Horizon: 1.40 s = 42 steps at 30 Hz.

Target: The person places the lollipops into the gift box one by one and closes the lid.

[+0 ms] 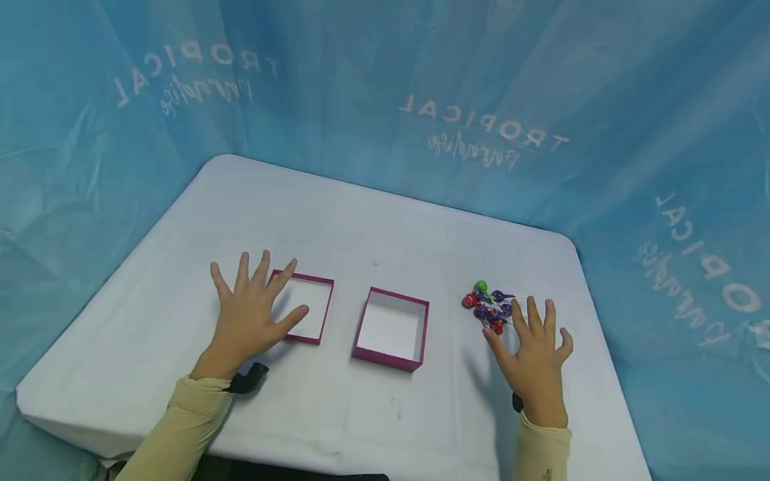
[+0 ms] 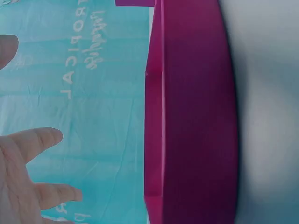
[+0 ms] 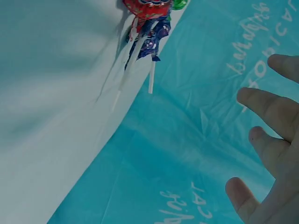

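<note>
A blue plastic sheet (image 1: 361, 80) bearing white, mirror-reversed lettering is hanging around three sides of a white cloth-covered surface (image 1: 415, 234). On its left part, a shallow square tray (image 1: 311, 304) with a magenta rim and a white inside is lying flat, partly hidden behind the person's left hand (image 1: 246, 317). That hand is hovering palm down, its thumb and index finger crossing in front of the tray in the head view; its grip is spreading wide, all fingers fanning out and holding nothing. Near the middle, a deeper square magenta box (image 1: 388, 359) with a white interior is standing with its hollow side up, well apart from both hands. Farther right, a loose cluster of lollipops (image 1: 482, 312) in shiny green, red and purple wrappers, with white sticks, is resting on the surface. The right hand (image 1: 535, 364) is hovering just beside them, casting a shadow; its grip is likewise spreading, with nothing in it, the thumb and index finger pointing towards the candies. The right wrist view is showing these fingers standing clear of the lollipops. Pale yellow-beige sleeves (image 1: 192, 417) are covering both forearms.
</note>
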Motion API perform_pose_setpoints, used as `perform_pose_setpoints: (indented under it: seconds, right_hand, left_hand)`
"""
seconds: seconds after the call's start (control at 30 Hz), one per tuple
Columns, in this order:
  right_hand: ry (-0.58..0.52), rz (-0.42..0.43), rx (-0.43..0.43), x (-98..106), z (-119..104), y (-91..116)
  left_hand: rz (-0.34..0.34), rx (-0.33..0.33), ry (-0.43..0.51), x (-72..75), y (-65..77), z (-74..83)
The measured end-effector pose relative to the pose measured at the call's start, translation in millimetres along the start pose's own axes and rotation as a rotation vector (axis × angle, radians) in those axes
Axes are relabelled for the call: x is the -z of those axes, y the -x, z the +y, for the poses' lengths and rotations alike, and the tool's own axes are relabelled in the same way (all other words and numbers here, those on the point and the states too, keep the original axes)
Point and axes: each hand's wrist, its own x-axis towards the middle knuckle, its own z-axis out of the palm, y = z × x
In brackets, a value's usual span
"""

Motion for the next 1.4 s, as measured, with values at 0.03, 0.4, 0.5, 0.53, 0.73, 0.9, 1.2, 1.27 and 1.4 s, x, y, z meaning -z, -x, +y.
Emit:
perform_pose_setpoints:
  seconds: [0.03, 0.4, 0.5, 0.53, 0.73, 0.9, 1.2, 1.27, 1.4]
  right_hand:
    - [0.0, -0.003, 0.005, -1.7, 0.8, 0.5]
    - [0.02, -0.053, -0.051, -14.0, 7.3, -9.3]
    - [0.021, -0.077, -0.046, -12.9, 10.9, -12.6]
    - [0.022, -0.086, -0.043, -13.1, 12.0, -13.4]
    - [0.035, -0.12, -0.055, -15.9, 16.1, -13.1]
    - [0.051, -0.13, -0.071, -17.9, 18.6, -11.6]
    - [0.055, -0.139, -0.087, -24.3, 19.1, -11.2]
    - [0.054, -0.119, -0.076, -25.3, 20.3, -11.6]
    - [0.052, -0.09, -0.067, -28.5, 21.7, -11.4]
  left_hand:
    - [-0.004, -0.002, 0.01, -2.1, 0.6, 1.6]
    - [-0.244, -0.117, 0.472, -27.1, -19.6, 47.6]
    - [-0.346, -0.152, 0.539, -33.3, -25.3, 61.7]
    - [-0.367, -0.168, 0.544, -35.6, -26.9, 64.7]
    - [-0.43, -0.238, 0.551, -51.3, -31.6, 74.8]
    - [-0.441, -0.261, 0.58, -62.6, -29.3, 78.1]
    - [-0.393, -0.342, 0.626, -68.7, -25.9, 76.6]
    - [-0.387, -0.356, 0.6, -68.2, -25.2, 76.5]
    - [-0.359, -0.401, 0.502, -67.1, -23.4, 73.6]
